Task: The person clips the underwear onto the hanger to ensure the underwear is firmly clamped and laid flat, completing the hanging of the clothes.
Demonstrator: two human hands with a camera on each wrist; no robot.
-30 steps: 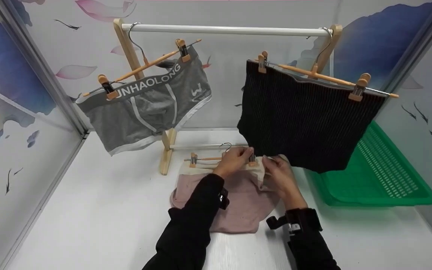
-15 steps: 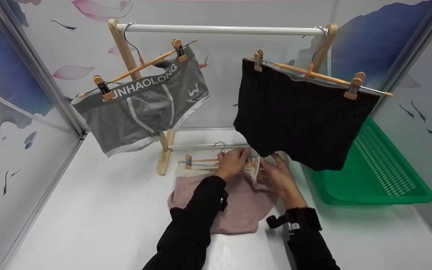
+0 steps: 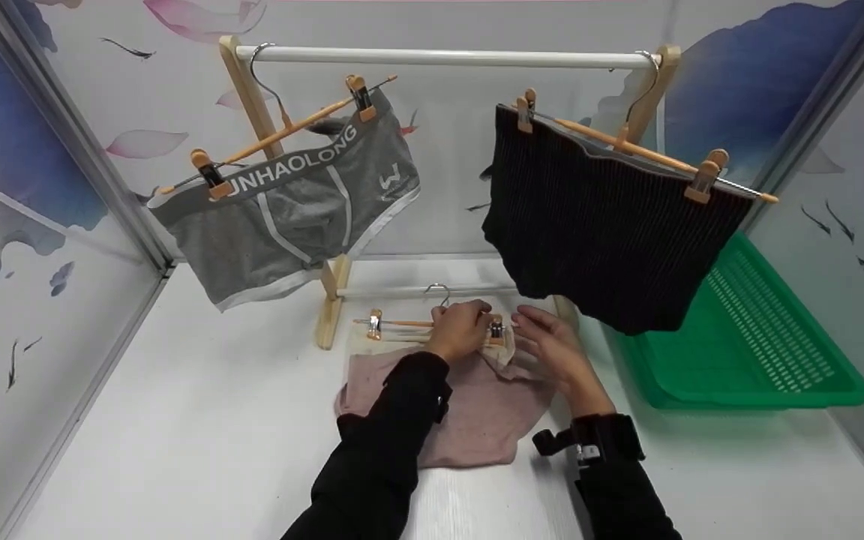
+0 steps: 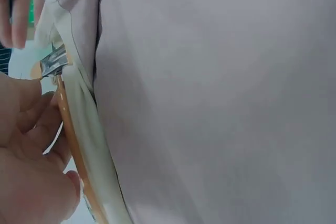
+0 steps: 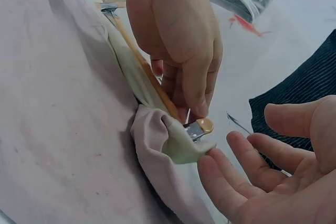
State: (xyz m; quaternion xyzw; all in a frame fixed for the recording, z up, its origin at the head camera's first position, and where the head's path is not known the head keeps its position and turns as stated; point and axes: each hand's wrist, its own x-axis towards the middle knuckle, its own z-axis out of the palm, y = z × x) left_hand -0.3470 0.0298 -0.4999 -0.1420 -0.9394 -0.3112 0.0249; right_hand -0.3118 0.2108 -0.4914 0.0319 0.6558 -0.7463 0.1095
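Note:
Pink underpants with a cream waistband lie on the white table below the rack. A clip hanger runs along the waistband, its hook toward the rack. My left hand holds the hanger near its right clip; in the right wrist view, thumb and fingers close around the orange clip end. That clip sits on the folded right end of the waistband. My right hand is just to the right, fingers loosely spread, fingertips right at the waistband fold.
Grey boxer briefs and black ribbed shorts hang by clip hangers from the rack's white rail. The shorts hang low just above my right hand. A green basket stands at the right. Patterned walls enclose the table.
My right hand has let go of the waistband's right end and its fingers have spread. That end now lies folded in by the clip. The black shorts have swung slightly.

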